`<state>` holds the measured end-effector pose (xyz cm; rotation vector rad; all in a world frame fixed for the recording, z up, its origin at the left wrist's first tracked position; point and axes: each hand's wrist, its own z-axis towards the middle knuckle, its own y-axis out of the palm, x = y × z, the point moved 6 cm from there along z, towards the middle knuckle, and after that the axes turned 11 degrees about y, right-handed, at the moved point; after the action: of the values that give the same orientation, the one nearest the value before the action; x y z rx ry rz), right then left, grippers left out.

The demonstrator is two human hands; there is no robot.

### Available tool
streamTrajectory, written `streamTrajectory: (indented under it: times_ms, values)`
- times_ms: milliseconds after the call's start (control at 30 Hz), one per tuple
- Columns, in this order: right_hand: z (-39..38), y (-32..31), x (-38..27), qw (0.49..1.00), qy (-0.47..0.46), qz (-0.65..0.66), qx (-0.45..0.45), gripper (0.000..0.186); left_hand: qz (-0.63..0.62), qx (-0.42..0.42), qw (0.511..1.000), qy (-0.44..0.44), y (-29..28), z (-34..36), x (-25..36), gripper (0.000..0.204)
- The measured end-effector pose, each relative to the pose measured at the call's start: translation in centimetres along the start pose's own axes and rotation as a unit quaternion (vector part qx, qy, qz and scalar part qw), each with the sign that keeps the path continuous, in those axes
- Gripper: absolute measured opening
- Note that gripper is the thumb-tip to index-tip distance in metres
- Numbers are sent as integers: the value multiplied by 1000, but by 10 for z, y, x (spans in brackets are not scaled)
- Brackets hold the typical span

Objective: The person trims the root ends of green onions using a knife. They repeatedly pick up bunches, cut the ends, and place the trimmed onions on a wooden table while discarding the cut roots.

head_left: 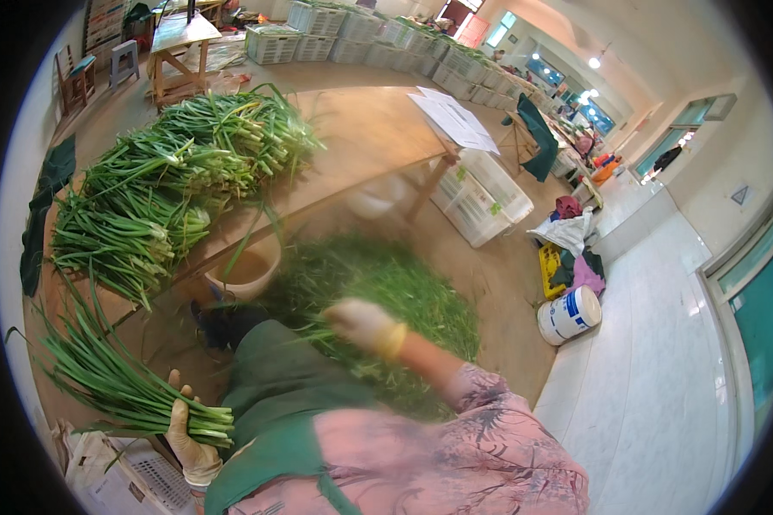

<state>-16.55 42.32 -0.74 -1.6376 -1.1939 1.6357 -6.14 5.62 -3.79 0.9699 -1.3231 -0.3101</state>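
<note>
My left hand (187,442), in a pale glove, is wrapped round a bunch of garlic chives (133,386) at the lower left. Its pale cut ends point right toward my green apron, and the long leaves fan out up and left. My right hand (362,328), also gloved with a yellow cuff, is smeared by motion above a loose heap of green leaves (404,283) on the floor. Its fingers are too blurred to read. A big stack of similar chives (180,172) lies on the wooden table (361,120) in front of me.
A tub (249,266) stands under the table edge. White crates (481,197) sit beyond the table, and a lidded bucket (569,316) by the right wall. A white basket (133,472) is below my left hand. Papers (455,118) lie on the table's far right corner.
</note>
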Motion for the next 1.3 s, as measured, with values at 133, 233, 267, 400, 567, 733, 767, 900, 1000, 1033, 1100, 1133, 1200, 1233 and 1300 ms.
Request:
streamTrajectory:
  times_ms: [133, 233, 267, 400, 567, 733, 767, 900, 1000, 1033, 1100, 1133, 1200, 1233, 1300]
  values:
    - [3, 31, 102, 945, 161, -275, -66, 24, 91, 52, 994, -40, 0, -2, 3, 42]
    - [11, 41, -28, 994, -27, 102, 7, 28, 123, 31, 990, -62, 0, -7, 11, 38]
    - [4, 38, -82, 973, -32, 220, -67, 27, 145, 0, 989, -9, -9, -7, 14, 39]
    - [-7, 51, -195, 918, -164, 310, -184, 24, 44, 14, 999, -8, 18, -6, 32, 55]
    - [2, 80, -204, 892, -131, 319, -291, 22, 22, 42, 999, 9, 16, -11, 27, 54]
    - [1, 92, -206, 903, -121, 279, -304, 24, -4, 36, 999, -2, 10, -14, 23, 50]
    - [1, 94, -204, 904, -112, 276, -307, 24, -18, 32, 999, -7, 11, -13, 23, 49]
    - [3, 99, -197, 887, -54, 305, -344, 21, -37, -1, 999, -28, 18, -14, 19, 49]
    - [3, 97, -199, 896, -92, 300, -315, 18, -50, -8, 997, -61, 16, -14, 15, 46]
    - [3, 95, -202, 903, -122, 288, -293, 18, -60, -13, 997, -46, 14, -14, 15, 43]
    - [-2, 89, -211, 923, -184, 217, -259, 17, -79, -24, 996, -15, 7, -16, 14, 38]
    - [-3, 88, -214, 923, -200, 204, -257, 18, -80, -27, 996, -7, 14, -15, 20, 34]
    - [-8, 84, -219, 918, -236, 200, -250, 17, -84, -47, 995, 26, 17, -16, 32, 38]
    - [-9, 78, -222, 911, -260, 200, -251, 16, -82, -52, 994, 47, 21, -18, 42, 39]
    - [-6, 68, -227, 896, -328, 165, -251, 14, -95, -76, 987, 105, 25, -18, 64, 37]
